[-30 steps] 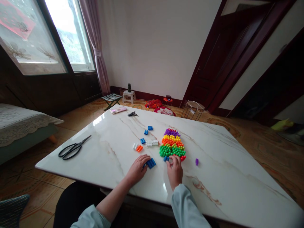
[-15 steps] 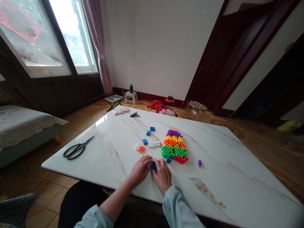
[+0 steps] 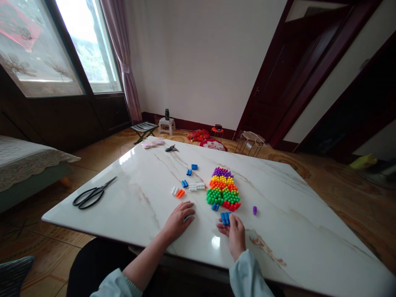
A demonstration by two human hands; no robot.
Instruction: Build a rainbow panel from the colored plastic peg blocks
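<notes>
My right hand (image 3: 235,233) holds a small bunch of blue pegs (image 3: 225,218) by their near ends, just in front of the rainbow block of joined pegs (image 3: 223,189) on the white marble table (image 3: 130,185). That block runs purple, yellow, orange, green and red, with two blue pegs at its near left corner. My left hand (image 3: 178,220) rests on the table to the left, fingers curled loosely downward with nothing visible in them. A single purple peg (image 3: 255,210) lies to the right of the block.
Loose pegs lie left of the block: white ones (image 3: 196,187), a white and orange group (image 3: 177,192), blue pairs (image 3: 185,183) (image 3: 192,168). Black scissors (image 3: 93,194) lie near the left edge. A small black tool (image 3: 170,148) sits at the far edge. Stools stand on the floor beyond.
My right hand went left to the blue pegs beside my left hand, took them, and carried them right to just below the rainbow block. My left hand stayed put.
</notes>
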